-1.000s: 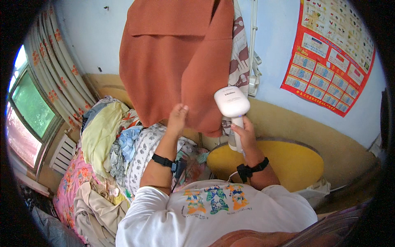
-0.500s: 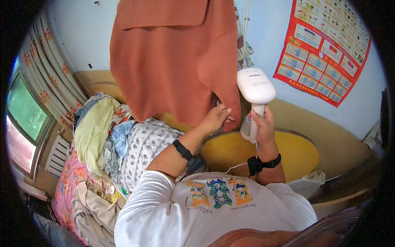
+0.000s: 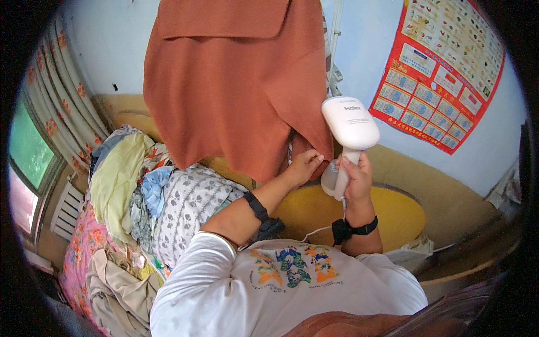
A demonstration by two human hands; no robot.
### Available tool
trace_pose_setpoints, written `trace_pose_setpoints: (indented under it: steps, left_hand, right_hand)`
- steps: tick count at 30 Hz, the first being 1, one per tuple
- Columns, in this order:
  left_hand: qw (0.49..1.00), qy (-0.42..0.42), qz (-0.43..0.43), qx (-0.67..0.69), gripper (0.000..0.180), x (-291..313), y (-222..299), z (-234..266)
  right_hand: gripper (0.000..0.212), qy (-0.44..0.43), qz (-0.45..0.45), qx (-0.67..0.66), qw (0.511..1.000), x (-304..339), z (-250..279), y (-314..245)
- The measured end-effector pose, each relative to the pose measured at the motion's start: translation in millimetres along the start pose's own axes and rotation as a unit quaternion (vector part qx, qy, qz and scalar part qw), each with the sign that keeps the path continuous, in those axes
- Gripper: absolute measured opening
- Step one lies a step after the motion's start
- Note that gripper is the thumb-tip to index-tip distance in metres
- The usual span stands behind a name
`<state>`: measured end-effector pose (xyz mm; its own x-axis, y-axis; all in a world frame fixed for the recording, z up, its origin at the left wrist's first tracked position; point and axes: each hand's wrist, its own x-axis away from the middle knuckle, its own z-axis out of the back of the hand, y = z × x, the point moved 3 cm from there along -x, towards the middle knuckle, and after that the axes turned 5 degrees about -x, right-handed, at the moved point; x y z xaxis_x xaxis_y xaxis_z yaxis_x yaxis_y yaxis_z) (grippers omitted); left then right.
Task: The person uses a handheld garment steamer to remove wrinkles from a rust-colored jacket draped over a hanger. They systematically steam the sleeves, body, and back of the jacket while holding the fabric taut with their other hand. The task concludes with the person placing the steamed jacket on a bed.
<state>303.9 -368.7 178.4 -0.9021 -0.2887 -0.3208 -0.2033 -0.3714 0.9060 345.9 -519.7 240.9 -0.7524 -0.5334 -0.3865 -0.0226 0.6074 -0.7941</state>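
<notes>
A rust-coloured coat point(image 3: 236, 95) hangs in front of me, its sleeve on the right side. My left hand point(image 3: 306, 165) pinches the lower end of that sleeve between thumb and fingers. Gripped upright by its handle in my right hand point(image 3: 357, 177) is a white handheld garment steamer point(image 3: 352, 126). Its rounded head is beside the right edge of the sleeve, and a clear water tank shows at the handle. A white cord runs down from the handle past my wrist. The steamer's front plate is turned away from me.
A heap of clothes point(image 3: 120, 185) and a patterned white cloth point(image 3: 191, 208) lie on a pink floral bed at left. Behind the coat stands a headboard with a yellow panel point(image 3: 359, 216). A red calendar poster point(image 3: 432, 84) is on the right wall; a curtain point(image 3: 67, 101) hangs by the window.
The view has shifted slightly. The steamer head tilts more to the left at its top, and the sleeve end is drawn a little to the right. Both hands keep their hold.
</notes>
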Motion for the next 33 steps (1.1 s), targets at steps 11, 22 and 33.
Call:
trace_pose_setpoints:
  steps: [11, 22, 33]
  left_hand:
    - [0.990, -0.038, 0.065, 0.121, 0.017, 11, -8, 14]
    - [0.821, 0.529, -0.196, -0.085, 0.023, 18, 100, 200]
    - [0.975, -0.036, -0.127, -0.181, 0.018, 15, 97, 95]
  right_hand:
    - [0.038, -0.076, -0.045, -0.018, 0.996, -2, -26, 10]
    - [0.028, -0.015, -0.011, -0.015, 1.000, -7, -3, -7]
    - [0.031, 0.065, 0.081, -0.013, 0.995, -2, 57, -55]
